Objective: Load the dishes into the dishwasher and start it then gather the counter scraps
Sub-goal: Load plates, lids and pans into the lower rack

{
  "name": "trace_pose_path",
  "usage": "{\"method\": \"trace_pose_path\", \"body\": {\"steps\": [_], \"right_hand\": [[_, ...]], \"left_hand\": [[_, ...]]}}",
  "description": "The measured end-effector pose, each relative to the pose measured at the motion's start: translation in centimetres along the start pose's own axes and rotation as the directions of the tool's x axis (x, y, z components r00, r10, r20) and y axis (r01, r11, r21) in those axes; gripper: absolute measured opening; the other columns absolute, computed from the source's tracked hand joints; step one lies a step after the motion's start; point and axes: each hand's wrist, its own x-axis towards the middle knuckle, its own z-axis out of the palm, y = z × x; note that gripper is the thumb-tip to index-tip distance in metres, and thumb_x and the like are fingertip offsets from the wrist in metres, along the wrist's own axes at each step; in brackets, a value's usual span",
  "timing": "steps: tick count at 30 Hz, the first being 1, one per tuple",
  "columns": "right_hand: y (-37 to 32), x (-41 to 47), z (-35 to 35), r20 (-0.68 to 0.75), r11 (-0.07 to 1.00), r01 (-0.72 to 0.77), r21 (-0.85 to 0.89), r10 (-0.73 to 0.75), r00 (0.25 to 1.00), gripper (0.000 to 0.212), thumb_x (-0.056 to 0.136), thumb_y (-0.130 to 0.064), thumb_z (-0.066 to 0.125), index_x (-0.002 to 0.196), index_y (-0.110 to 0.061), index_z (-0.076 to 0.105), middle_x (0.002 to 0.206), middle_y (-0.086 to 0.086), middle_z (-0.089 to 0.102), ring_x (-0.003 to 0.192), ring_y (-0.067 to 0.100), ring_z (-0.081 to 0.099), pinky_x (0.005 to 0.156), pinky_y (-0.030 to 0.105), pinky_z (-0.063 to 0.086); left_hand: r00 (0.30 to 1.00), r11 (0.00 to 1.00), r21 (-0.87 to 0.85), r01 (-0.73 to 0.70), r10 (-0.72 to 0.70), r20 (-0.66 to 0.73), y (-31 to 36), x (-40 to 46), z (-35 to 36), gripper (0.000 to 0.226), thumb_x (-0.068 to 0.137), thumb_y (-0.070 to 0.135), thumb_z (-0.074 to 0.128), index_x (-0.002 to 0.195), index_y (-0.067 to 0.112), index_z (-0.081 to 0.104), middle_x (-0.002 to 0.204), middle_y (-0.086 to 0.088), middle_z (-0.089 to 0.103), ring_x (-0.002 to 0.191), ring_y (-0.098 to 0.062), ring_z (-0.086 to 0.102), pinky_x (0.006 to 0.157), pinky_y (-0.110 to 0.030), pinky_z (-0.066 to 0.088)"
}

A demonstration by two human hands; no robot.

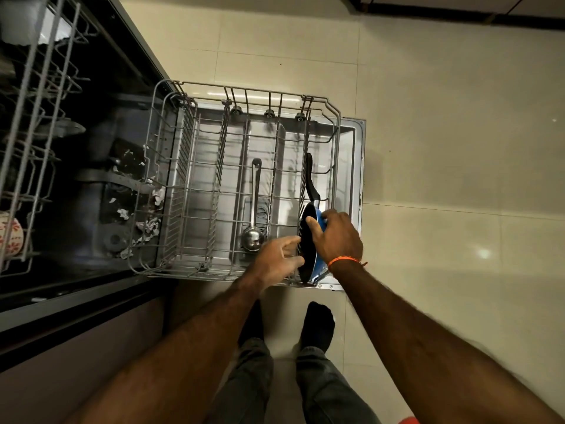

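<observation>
Nearest, his right hand (337,237) grips the blue pan (309,249), standing on edge at the lower rack's (171,123) four o'clock corner; left hand (276,260), fingers spread, seems to touch it; ladle (254,209) lies beyond at eleven o'clock

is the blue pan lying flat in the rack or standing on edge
On edge: the blue pan stands upright between tines of the lower rack, handle pointing away, gripped at the rim by the right hand.
</observation>
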Motion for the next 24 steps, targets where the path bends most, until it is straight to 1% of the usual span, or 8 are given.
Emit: {"method": "trace_pose_path", "body": {"steps": [3, 6, 8, 11, 16, 20, 22, 24], "right_hand": [[0.3, -0.6, -0.2, -0.018, 0.998, 0.013, -0.067, -0.014, 1.0, 0.063, 0.095, -0.07, 0.041, 0.127, -0.019, 0.057, 0.124, 0.007, 0.058, 0.109, 0.031, 0.061, 0.084, 0.041, 0.052], [0.5, -1.3, -1.0, -0.058, 0.996, 0.048, -0.08, -0.052, 0.997, 0.061, 0.097, -0.065, 0.04, 0.133, -0.018, 0.054, 0.13, 0.007, 0.057, 0.116, 0.03, 0.057, 0.086, 0.042, 0.05], [0.5, -2.0, -1.9, -0.058, 0.989, 0.084, -0.125, -0.092, 0.994, 0.058, 0.098, -0.061, 0.044, 0.134, -0.017, 0.053, 0.131, 0.008, 0.057, 0.117, 0.03, 0.054, 0.089, 0.044, 0.048], [-0.2, -3.3, -4.4, 0.017, 0.961, 0.185, -0.206, -0.185, 0.983, 0.06, 0.093, -0.056, 0.056, 0.137, -0.015, 0.049, 0.134, 0.009, 0.054, 0.12, 0.031, 0.05, 0.093, 0.045, 0.046], [-4.2, -7.0, -10.8, 0.093, 0.93, 0.243, -0.276, -0.225, 0.97, 0.073, 0.088, -0.054, 0.063, 0.144, -0.013, 0.04, 0.146, 0.011, 0.042, 0.131, 0.033, 0.041, 0.101, 0.05, 0.043], [-7.3, -11.0, -16.0, 0.15, 0.914, 0.301, -0.271, -0.269, 0.951, 0.083, 0.087, -0.054, 0.063, 0.152, -0.013, 0.031, 0.155, 0.012, 0.033, 0.139, 0.034, 0.034, 0.108, 0.051, 0.04], [-9.1, -13.4, -18.7, 0.206, 0.878, 0.393, -0.274, -0.345, 0.916, 0.084, 0.087, -0.053, 0.064, 0.153, -0.015, 0.028, 0.157, 0.013, 0.031, 0.14, 0.035, 0.034, 0.109, 0.052, 0.039], [-11.1, -15.6, -21.2, 0.246, 0.824, 0.491, -0.283, -0.433, 0.867, 0.084, 0.087, -0.051, 0.065, 0.154, -0.018, 0.027, 0.159, 0.013, 0.028, 0.142, 0.035, 0.032, 0.11, 0.052, 0.038]], "left_hand": [[1.0, 0.994, 0.106, 0.006, -0.004, -0.021, 0.2, -0.2, -1.1, 0.073, 0.089, 0.018, 0.071, 0.154, 0.023, 0.04, 0.152, 0.001, 0.05, 0.13, -0.017, 0.054, 0.109, -0.04, 0.048], [0.999, 0.985, 0.171, -0.003, 0.012, -0.048, 0.8, -0.7, -2.3, 0.074, 0.091, 0.024, 0.069, 0.157, 0.022, 0.036, 0.157, -0.003, 0.045, 0.136, -0.021, 0.05, 0.113, -0.041, 0.043], [0.998, 0.973, 0.233, 0.002, 0.012, -0.058, 1.9, -1.7, -3.2, 0.076, 0.093, 0.035, 0.068, 0.158, 0.022, 0.031, 0.161, -0.005, 0.038, 0.144, -0.023, 0.042, 0.118, -0.044, 0.037], [0.997, 0.926, 0.377, 0.009, 0.018, -0.069, 4.4, -4.4, -4.8, 0.086, 0.093, 0.058, 0.058, 0.161, 0.023, 0.02, 0.166, -0.005, 0.025, 0.151, -0.027, 0.028, 0.121, -0.051, 0.029], [0.995, 0.879, 0.477, -0.01, 0.054, -0.078, 10.0, -11.3, -7.8, 0.094, 0.091, 0.074, 0.044, 0.162, 0.024, 0.008, 0.169, -0.005, 0.013, 0.154, -0.026, 0.018, 0.124, -0.049, 0.021], [0.984, 0.874, 0.483, -0.049, 0.125, -0.127, 14.5, -18.6, -9.1, 0.094, 0.091, 0.073, 0.047, 0.161, 0.022, 0.012, 0.167, -0.007, 0.019, 0.152, -0.027, 0.024, 0.124, -0.048, 0.023], [0.971, 0.872, 0.486, -0.053, 0.159, -0.181, 16.3, -22.7, -9.6, 0.093, 0.092, 0.07, 0.049, 0.161, 0.018, 0.014, 0.167, -0.008, 0.022, 0.151, -0.028, 0.027, 0.123, -0.045, 0.025], [0.95, 0.862, 0.505, -0.051, 0.198, -0.242, 17.7, -26.8, -10.3, 0.088, 0.096, 0.064, 0.049, 0.161, 0.015, 0.014, 0.167, -0.008, 0.019, 0.152, -0.028, 0.024, 0.122, -0.042, 0.021]]}}
